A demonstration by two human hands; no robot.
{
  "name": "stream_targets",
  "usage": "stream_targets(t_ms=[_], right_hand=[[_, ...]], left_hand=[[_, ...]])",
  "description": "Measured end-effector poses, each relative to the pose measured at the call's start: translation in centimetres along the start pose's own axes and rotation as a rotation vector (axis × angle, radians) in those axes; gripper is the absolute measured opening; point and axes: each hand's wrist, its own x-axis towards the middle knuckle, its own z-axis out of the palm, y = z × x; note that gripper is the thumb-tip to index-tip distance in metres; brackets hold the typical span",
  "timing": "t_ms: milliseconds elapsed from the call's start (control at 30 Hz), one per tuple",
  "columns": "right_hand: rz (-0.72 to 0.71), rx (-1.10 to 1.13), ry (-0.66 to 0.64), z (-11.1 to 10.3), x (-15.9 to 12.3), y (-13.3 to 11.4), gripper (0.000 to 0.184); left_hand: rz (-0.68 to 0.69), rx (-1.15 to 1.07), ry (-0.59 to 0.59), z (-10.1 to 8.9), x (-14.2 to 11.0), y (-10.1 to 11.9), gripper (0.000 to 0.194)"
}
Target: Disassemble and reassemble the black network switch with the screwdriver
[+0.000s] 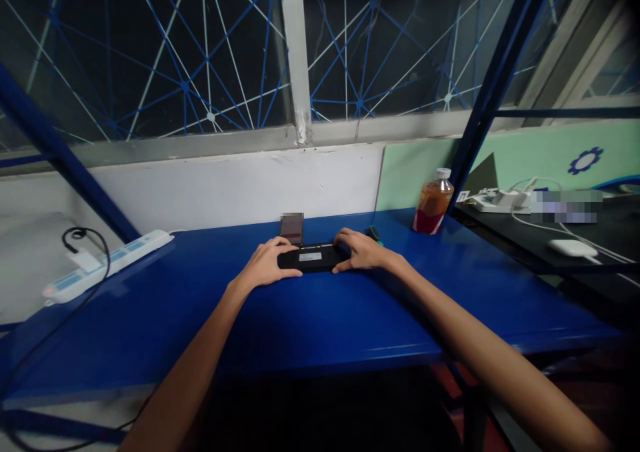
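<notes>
A flat black rectangular case (320, 263) with a pale label and small yellow marks lies on the blue table (330, 325). My left hand (267, 264) grips its left end, fingers over the far edge and thumb along the near edge. Around the right end my right hand (361, 251) is closed the same way. Just beyond the case, near my left fingers, a dark phone-like slab (292, 228) rests at the back of the table. Beside my right hand sits a small dark and green object (373, 235), partly hidden; I cannot make out its kind.
A white power strip (117, 262) with a plugged-in adapter and black cable (107, 265) lies at the left. A bottle of orange-brown drink (434, 202) stands at the back right. Blue frame posts (493, 82) rise at both sides. Farther right, a black table (530, 239) carries white cables and chargers.
</notes>
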Motion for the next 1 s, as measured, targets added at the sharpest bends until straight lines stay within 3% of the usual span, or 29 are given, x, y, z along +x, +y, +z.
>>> stream_targets(t_ms=[567, 800, 1000], right_hand=[[-0.01, 0.056, 0.012, -0.2, 0.0, 0.1, 0.066], [0.018, 0.071, -0.035, -0.4, -0.1, -0.3, 0.065], [0.017, 0.071, -0.043, -0.7, -0.3, -0.9, 0.063]], left_hand=[[-0.008, 0.018, -0.012, -0.3, -0.1, 0.2, 0.063], [0.018, 0.107, -0.002, 0.4, 0.0, 0.9, 0.071], [0.061, 0.141, 0.017, 1.0, 0.0, 1.5, 0.065]])
